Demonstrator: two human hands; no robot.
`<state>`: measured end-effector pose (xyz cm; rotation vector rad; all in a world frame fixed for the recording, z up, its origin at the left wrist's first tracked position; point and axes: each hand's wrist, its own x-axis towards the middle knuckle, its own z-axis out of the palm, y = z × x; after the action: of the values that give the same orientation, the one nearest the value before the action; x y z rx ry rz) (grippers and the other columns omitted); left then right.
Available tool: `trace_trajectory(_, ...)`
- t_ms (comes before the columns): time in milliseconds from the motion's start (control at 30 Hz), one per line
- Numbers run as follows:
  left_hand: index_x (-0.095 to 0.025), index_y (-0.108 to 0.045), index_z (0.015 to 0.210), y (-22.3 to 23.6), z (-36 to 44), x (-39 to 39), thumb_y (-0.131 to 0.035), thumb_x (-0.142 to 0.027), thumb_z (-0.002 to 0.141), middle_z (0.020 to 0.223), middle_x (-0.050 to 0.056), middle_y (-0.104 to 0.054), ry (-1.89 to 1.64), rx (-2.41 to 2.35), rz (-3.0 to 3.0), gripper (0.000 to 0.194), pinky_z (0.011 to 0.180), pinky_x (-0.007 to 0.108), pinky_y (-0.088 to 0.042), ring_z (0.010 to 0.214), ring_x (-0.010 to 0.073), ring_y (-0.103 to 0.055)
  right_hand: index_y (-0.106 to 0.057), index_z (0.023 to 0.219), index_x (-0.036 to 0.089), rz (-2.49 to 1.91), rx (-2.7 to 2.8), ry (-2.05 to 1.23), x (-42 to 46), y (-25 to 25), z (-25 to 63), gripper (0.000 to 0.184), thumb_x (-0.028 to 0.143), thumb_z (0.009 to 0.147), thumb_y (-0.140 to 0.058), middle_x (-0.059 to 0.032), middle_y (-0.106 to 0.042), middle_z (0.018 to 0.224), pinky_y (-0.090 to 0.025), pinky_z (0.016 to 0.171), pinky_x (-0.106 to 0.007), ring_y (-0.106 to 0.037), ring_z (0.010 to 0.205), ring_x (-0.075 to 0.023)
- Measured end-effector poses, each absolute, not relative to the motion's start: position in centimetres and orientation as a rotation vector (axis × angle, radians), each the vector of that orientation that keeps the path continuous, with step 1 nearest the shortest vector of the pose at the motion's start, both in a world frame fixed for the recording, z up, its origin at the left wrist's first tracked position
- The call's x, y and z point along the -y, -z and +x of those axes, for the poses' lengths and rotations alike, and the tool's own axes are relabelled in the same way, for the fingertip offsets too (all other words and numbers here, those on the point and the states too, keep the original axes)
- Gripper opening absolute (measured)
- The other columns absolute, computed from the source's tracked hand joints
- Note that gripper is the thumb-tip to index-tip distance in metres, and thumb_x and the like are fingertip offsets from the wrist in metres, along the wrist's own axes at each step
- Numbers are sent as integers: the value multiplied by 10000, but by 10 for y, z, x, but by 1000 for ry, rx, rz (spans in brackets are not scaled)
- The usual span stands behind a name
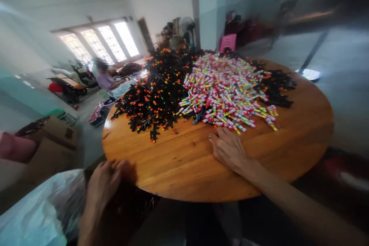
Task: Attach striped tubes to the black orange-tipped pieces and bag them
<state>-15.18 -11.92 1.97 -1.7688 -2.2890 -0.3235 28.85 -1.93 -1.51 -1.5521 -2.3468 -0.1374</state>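
Observation:
My right hand [229,149] rests low over the round wooden table [184,169], its fingers reaching to the near edge of a heap of small candy-like tubes [221,88] in pink, white, red and yellow-green. The thumb stands apart from the fingers, and nothing held shows. Left of the tubes is a pile of small black plastic pieces [155,92] with orange and yellow bits, shaped like toy guns. My left hand [106,180] is at the table's front left edge, above a dark area beside a plastic bag. Motion smears its fingers, so what they hold is unclear.
The pale plastic bag [43,207] stands at lower left, with cardboard boxes [54,142] behind. A person [105,78] sits low near the window. A pink chair [228,42] and a fan [188,25] stand beyond the table. More black pieces [278,86] lie at right.

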Motion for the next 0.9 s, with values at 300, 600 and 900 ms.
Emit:
trace_trajectory(300,-125,-699,928,-35,-35,-13,-507,-548,927,1006,238,-726,218,2465,-1841,465,714,398,-496,957,381,-701,-720,914,152,-1478,2347,184,19,15,291,272,179,986,-459,-141,-630,956,-392,806,-381,-550,943,-274)
trace_trajectory(600,-200,-582,988,-25,-60,42,-618,-384,862,818,31,-685,435,2348,-1970,226,638,293,-444,739,211,-649,-731,891,154,-1483,2328,62,17,18,292,256,171,955,-483,-136,-607,934,-358,751,-377,-523,904,-264)
trace_trajectory(900,-219,-592,954,-13,-41,71,-544,-375,922,1086,91,-651,647,1728,-2530,167,884,392,-532,993,249,-636,-743,1165,220,-1069,2389,-25,30,0,310,264,299,962,-595,-140,-595,1214,-422,989,-423,-499,1150,-289)
